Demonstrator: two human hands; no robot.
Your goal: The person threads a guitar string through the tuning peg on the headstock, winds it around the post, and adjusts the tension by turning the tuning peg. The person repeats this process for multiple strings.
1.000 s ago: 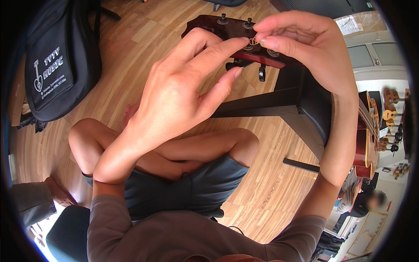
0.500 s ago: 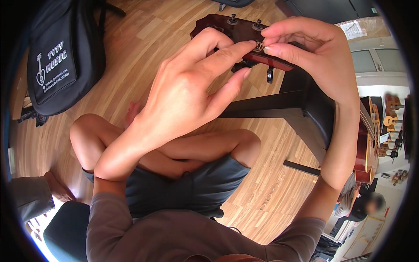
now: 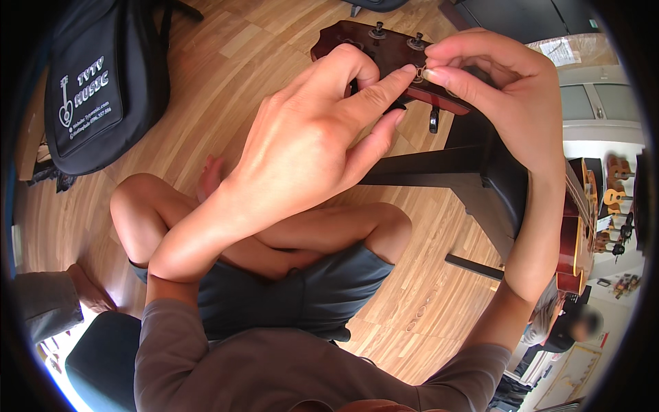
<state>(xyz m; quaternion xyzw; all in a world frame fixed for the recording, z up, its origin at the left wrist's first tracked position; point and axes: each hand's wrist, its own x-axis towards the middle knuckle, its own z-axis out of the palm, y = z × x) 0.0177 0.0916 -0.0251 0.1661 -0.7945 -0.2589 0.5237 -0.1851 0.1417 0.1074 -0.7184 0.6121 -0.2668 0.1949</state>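
Observation:
A dark red guitar headstock (image 3: 395, 49) lies near the top middle, with black tuning pegs (image 3: 434, 121) along its near edge. A small coil of thin string (image 3: 419, 73) sits at a tuning post between my hands. My left hand (image 3: 309, 134) reaches over the headstock, its index fingertip touching the coil and its thumb held apart below. My right hand (image 3: 504, 86) pinches thumb and index finger at the coil's right side, apparently on the string. Those fingers hide the string's end. The guitar body (image 3: 570, 250), reddish with a light edge, shows beyond my right forearm.
Under the guitar stands a black padded bench (image 3: 504, 185) with dark legs. A black gig bag (image 3: 103, 89) lies on the wood floor (image 3: 405, 275) at the left. Another person's foot (image 3: 90, 290) is at far left. Instruments (image 3: 614, 199) hang at far right, near another person (image 3: 576, 326).
The headstock and both hands sit slightly farther right in the picture. My right fingers have stayed pinched by the coil, and my left index fingertip still touches it.

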